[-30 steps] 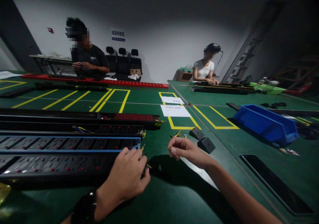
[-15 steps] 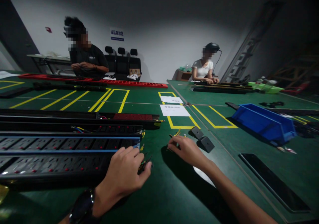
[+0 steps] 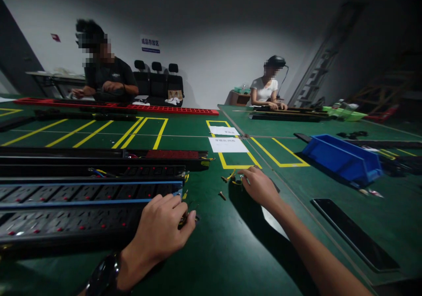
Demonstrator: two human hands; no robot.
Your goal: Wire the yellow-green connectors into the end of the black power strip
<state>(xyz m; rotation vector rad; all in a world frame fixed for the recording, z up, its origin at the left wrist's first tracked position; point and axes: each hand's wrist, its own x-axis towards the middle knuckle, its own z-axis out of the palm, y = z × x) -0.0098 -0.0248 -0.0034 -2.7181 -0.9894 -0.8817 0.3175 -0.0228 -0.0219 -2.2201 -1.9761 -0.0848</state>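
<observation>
My left hand (image 3: 161, 232) rests at the right end of the nearest black power strip (image 3: 69, 225), its fingers curled and pinching yellow wires (image 3: 184, 219) that stick out of the strip's end. My right hand (image 3: 260, 186) reaches forward over the green table (image 3: 211, 261), fingers bent down onto a small cluster of yellow-green wire pieces (image 3: 232, 179). One small loose piece (image 3: 222, 195) lies on the mat between my hands. What my right fingers grip, if anything, is hidden.
Several long black socket strips (image 3: 92, 173) lie side by side on the left. A blue bin (image 3: 343, 160) stands right, a flat black panel (image 3: 352, 234) near the right edge. White papers (image 3: 227, 144) lie in a yellow box. Two people sit at the far side by a red strip (image 3: 132, 107).
My right hand has moved forward and to the right, from mid-air down onto the small wire pieces, covering the black end caps. My left hand stays at the strip's end.
</observation>
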